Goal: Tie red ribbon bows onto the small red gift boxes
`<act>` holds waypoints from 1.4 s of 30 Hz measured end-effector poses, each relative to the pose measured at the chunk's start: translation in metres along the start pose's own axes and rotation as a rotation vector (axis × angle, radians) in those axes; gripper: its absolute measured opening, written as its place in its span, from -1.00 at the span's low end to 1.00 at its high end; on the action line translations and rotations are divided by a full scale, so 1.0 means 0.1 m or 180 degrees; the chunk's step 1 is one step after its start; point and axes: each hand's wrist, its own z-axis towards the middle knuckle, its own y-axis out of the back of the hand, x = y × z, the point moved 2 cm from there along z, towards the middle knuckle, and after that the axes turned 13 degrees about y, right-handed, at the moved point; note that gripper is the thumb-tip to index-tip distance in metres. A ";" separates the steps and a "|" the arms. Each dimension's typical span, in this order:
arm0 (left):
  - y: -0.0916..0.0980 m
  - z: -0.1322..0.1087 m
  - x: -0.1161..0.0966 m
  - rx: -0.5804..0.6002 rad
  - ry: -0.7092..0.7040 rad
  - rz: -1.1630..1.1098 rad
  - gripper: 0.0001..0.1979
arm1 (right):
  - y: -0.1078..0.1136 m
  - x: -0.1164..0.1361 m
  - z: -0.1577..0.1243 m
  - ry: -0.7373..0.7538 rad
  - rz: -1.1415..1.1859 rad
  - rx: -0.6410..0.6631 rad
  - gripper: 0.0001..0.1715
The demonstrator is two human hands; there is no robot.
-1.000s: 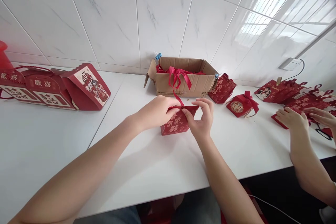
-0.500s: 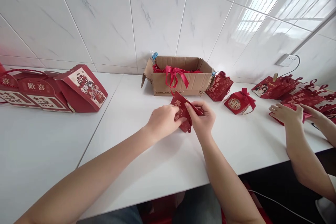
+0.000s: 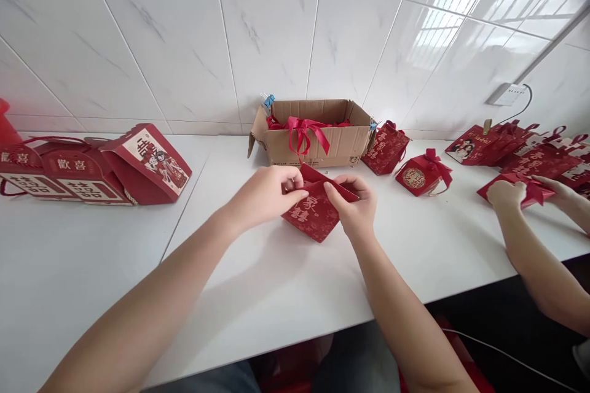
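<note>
A red paper gift box with pale Chinese characters is held between my two hands, tilted above the white table, its top flaps apart. My left hand pinches the box's upper left edge, fingers curled behind it. On the other side my right hand grips the upper right edge, thumb on the front panel. Behind the box stands a cardboard carton with red ribbons in it; a ribbon bow hangs over its front.
Right of the carton are a red gift bag and a small ribboned box. Further right, a co-worker's hands hold a red box near several red bags. Larger red boxes line the left, along the tiled wall.
The box has turned and opened from a folded-looking shape, its printed front now facing me. My left hand has shifted left and up along it. The co-worker's hands moved slightly.
</note>
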 end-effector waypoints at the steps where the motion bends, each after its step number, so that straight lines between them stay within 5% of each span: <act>1: 0.09 -0.02 -0.01 -0.0159 -0.0083 0.0129 -0.82 | -0.01 0.02 -0.01 0.0053 -0.0010 0.0105 -0.76; 4: 0.28 -0.09 -0.05 -0.0524 -0.0432 0.0453 -0.85 | -0.05 0.08 -0.03 0.0397 -0.0175 0.0437 -0.85; 8: 0.41 -0.18 -0.06 -0.0540 -0.0729 0.0784 -0.84 | -0.08 0.14 -0.07 0.1318 -0.0487 0.0647 -0.94; 11: 0.43 -0.22 -0.06 -0.0482 -0.0634 0.0920 -0.83 | -0.10 0.17 -0.09 0.1971 -0.0547 0.0678 -0.90; 17: 0.34 -0.20 -0.10 -0.0949 -0.0689 0.0392 -0.84 | -0.11 0.26 -0.15 0.2726 -0.0478 0.0857 -0.71; 24: 0.28 -0.24 -0.10 -0.1009 -0.0231 -0.0406 -0.72 | -0.12 0.32 -0.24 0.3054 -0.0393 0.0978 -0.56; 27: 0.30 -0.25 -0.07 -0.0586 -0.0244 -0.0302 -0.89 | -0.12 0.34 -0.26 0.3042 -0.0322 0.1091 -0.53; 31: 0.31 -0.27 -0.04 0.0045 -0.0202 -0.0301 -0.75 | -0.12 0.38 -0.25 0.2874 -0.0201 0.1134 -0.53; 42: 0.31 -0.35 -0.10 0.0496 -0.0017 -0.0021 -0.58 | -0.14 0.40 -0.27 0.2641 -0.0144 0.1128 -0.71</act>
